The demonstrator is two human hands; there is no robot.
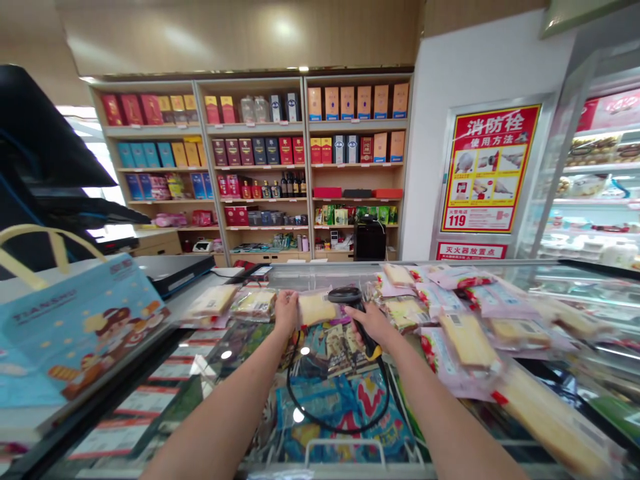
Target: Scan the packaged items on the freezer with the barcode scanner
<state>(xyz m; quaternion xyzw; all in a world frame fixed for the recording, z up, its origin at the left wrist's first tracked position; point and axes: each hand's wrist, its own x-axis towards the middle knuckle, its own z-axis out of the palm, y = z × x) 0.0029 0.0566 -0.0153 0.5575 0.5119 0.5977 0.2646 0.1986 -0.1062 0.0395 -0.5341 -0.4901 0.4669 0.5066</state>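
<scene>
My right hand [371, 321] is wrapped round the handle of a black and yellow barcode scanner [345, 295], whose head points left over a wrapped bread slice [317, 308]. At that pack's left end, the fingers of my left hand [286, 310] are closed on its clear wrapper. Two more wrapped bread packs, one paler [213, 301] and one darker [253, 302], lie just left of this hand. From the scanner's grip a black cable [333, 430] loops down over the glass counter top.
More wrapped bread [467, 340] and pink-white packs are heaped on the right of the glass counter. A blue paper bag [85, 327] stands at the left beside a dark screen [45, 133]. Colourful packets [345, 407] lie under the glass. Shelves of boxes [260, 151] line the back wall.
</scene>
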